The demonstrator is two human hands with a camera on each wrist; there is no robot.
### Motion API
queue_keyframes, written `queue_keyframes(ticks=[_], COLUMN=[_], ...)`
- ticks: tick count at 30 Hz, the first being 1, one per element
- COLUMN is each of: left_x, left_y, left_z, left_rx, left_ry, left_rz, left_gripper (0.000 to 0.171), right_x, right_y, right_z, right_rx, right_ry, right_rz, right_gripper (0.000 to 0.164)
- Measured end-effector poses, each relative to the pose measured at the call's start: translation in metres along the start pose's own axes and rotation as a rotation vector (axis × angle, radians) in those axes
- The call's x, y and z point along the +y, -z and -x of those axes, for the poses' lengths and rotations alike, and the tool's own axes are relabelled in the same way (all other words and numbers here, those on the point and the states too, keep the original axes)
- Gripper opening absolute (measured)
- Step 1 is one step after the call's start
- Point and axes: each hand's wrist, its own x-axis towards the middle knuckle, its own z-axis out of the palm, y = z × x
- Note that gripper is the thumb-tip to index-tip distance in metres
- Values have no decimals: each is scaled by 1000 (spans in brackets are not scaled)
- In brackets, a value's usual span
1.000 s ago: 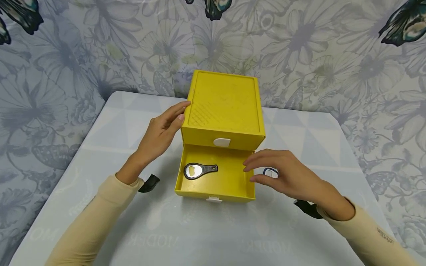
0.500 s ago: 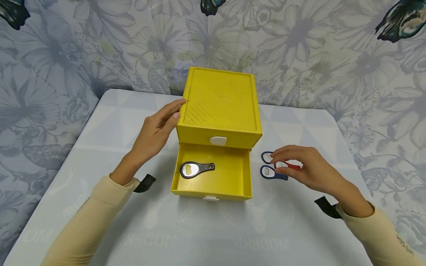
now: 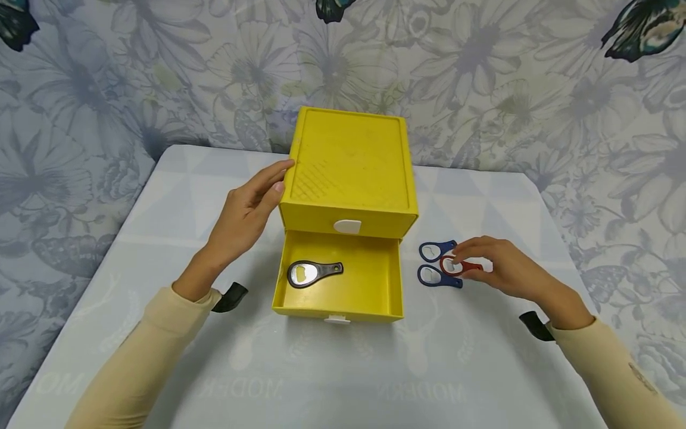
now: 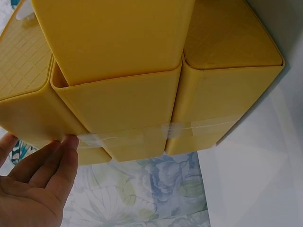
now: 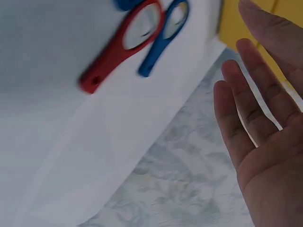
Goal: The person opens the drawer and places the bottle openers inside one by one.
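My left hand (image 3: 241,220) touches the left side of a yellow drawer box (image 3: 348,161) with its fingertips; the left wrist view shows the fingers (image 4: 54,170) nearly straight against the wall. One drawer (image 3: 370,280) is pulled out, with a black bottle opener (image 3: 316,273) lying at its left. Over a red bottle opener (image 3: 471,268), my right hand (image 3: 506,271) hovers with fingers apart. Beside the red one lie two blue bottle openers, one farther back (image 3: 430,252) and one nearer (image 3: 431,275). In the right wrist view the right fingers (image 5: 251,104) hold nothing.
The white table (image 3: 321,381) ends at a flower-patterned wall (image 3: 482,89) behind the box. Seen from the side, the box has three stacked drawers joined by clear tape (image 4: 128,135); the middle one sticks out.
My right hand has moved right from over the open drawer to above the red bottle opener, baring the bottle openers on the table. The left hand stays on the box; the head view has shifted slightly.
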Motion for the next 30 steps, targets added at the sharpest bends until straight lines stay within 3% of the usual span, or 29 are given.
queue_keyframes(ticks=[12, 25, 30], left_x=[1, 1, 2], left_y=[4, 0, -2], left_z=[3, 2, 2], left_rx=[11, 5, 0], left_ry=[9, 14, 13], left_rz=[-8, -12, -7], left_gripper=[42, 43, 43], right_x=[64, 84, 87], right_y=[-23, -33, -34], right_z=[10, 15, 16], right_rx=[-34, -106, -126], right_ry=[-94, -229, -234], right_rz=[-25, -63, -58], right_gripper=[33, 33, 31])
